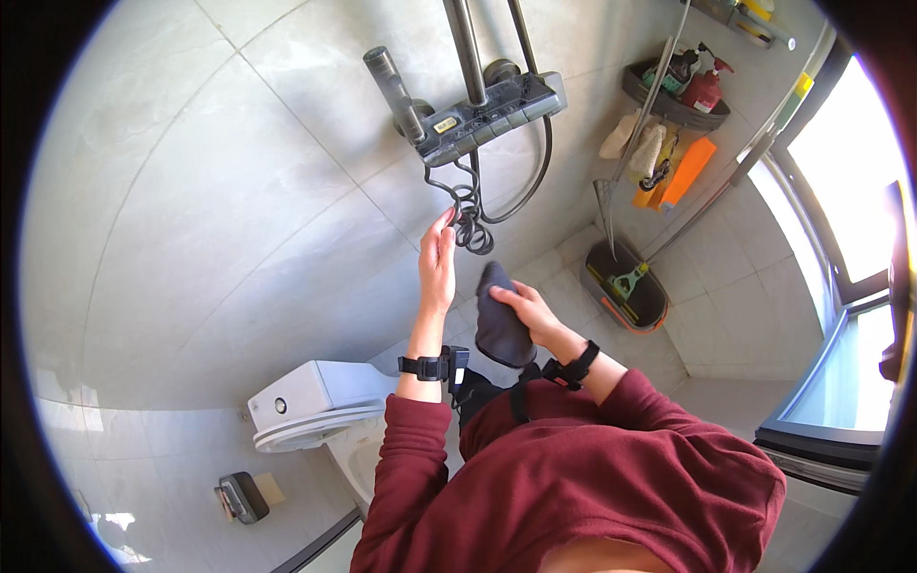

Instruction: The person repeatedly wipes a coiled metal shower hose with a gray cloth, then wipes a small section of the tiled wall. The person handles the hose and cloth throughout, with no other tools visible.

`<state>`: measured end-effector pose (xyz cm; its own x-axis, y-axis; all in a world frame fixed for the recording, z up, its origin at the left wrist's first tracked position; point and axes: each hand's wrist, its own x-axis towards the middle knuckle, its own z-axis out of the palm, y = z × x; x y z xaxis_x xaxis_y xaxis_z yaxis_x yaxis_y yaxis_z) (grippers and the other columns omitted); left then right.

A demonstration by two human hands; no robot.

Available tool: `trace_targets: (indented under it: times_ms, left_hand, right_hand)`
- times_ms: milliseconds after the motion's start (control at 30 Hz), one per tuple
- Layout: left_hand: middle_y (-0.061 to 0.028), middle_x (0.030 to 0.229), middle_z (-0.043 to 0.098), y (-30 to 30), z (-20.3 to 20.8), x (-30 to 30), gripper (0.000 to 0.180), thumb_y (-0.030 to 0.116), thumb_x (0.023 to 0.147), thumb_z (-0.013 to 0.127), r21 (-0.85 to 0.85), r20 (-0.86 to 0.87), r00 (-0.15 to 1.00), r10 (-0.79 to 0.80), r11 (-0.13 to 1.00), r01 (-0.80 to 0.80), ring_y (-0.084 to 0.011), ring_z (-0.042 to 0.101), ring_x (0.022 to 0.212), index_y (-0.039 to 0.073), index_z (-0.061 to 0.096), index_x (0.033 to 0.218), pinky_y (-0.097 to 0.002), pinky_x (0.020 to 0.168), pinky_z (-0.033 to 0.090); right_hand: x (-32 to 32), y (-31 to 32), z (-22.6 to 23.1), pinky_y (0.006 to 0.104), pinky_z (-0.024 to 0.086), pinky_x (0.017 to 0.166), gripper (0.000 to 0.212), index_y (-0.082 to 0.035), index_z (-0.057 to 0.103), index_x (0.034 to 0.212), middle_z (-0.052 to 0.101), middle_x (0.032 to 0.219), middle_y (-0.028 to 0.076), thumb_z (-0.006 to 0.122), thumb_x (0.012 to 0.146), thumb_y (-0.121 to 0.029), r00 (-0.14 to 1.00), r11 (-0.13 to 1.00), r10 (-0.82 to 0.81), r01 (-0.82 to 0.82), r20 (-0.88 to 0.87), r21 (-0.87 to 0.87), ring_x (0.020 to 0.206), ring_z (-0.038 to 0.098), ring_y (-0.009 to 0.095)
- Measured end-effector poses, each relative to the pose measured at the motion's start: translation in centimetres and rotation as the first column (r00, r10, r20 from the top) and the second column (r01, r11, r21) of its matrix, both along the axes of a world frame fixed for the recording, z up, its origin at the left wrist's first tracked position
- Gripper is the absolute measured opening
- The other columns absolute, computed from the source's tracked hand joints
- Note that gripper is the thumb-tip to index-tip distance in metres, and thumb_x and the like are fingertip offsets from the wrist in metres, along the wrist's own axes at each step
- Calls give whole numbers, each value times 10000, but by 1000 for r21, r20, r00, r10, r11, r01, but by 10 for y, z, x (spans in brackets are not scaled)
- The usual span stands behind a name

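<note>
My right hand [531, 311] is closed around a dark grey cloth [499, 329], long and rounded like a sock, with the thumb lying across it. My left hand [437, 265] is raised with its fingers stretched upward. Its fingertips are at the left side of a black coiled hose [468, 215]; whether they touch it I cannot tell. That coil hangs under a dark shower mixer [492, 119] on the tiled wall. A hand sprayer [394, 95] stands at the mixer's left end, and a smooth black hose [544, 172] loops down at its right.
A white toilet [320, 396] stands at lower left. At right, a dark bucket [650, 310] holds a green-headed mop. A corner shelf [693, 113] carries pump bottles, with cloths and an orange piece hanging below. An open window [836, 372] juts in at far right.
</note>
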<state>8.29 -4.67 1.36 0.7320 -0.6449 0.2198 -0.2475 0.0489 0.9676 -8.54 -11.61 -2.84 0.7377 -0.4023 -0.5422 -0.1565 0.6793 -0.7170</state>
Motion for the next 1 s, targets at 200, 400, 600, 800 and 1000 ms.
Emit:
trace_targets:
  times_ms: [200,400,600,800,1000]
  left_hand:
    - [-137,1530,422,12,-19,11,562,131,1008,586,-220,-21,999,45,974,-48,-270,445,1384,59,356,1516,-382,1112,385]
    - [-222,1532,373,26,-54,9,726,280,956,695,16,-429,876,223,971,-239,-268,429,1388,22,311,1515,-393,1093,399]
    - [-215,1549,354,40,-65,-4,801,408,940,704,100,-585,791,178,984,-147,-239,433,1369,22,306,1517,-375,1069,411]
    - [-190,1561,357,33,-34,-52,710,377,980,656,-17,-532,846,-30,1000,25,-227,400,1407,22,349,1513,-366,1099,387]
    - [-199,1503,404,29,-5,-109,715,299,975,682,-74,-339,922,-186,982,171,-265,421,1380,4,329,1523,-380,1130,376]
  right_hand:
    - [-41,-52,-25,428,565,889,491,3,612,1244,708,1119,168,441,1041,-410,827,718,-175,-264,534,644,964,702,285]
    - [-53,-63,-33,491,445,1085,464,-9,595,1298,612,1311,208,350,1046,-312,741,647,-505,-14,443,762,1189,604,352]
    - [-59,-54,-16,475,481,1031,460,-42,543,1374,605,1303,180,376,1058,-333,694,624,-474,-170,543,762,1153,595,331]
    - [-44,-45,35,309,513,720,437,-166,544,1373,628,1078,92,535,1008,-407,840,920,-265,73,473,386,788,566,175]
    - [-43,-27,58,441,481,987,420,-48,595,1267,640,1206,159,618,921,-286,978,-150,103,195,180,-969,1110,601,362]
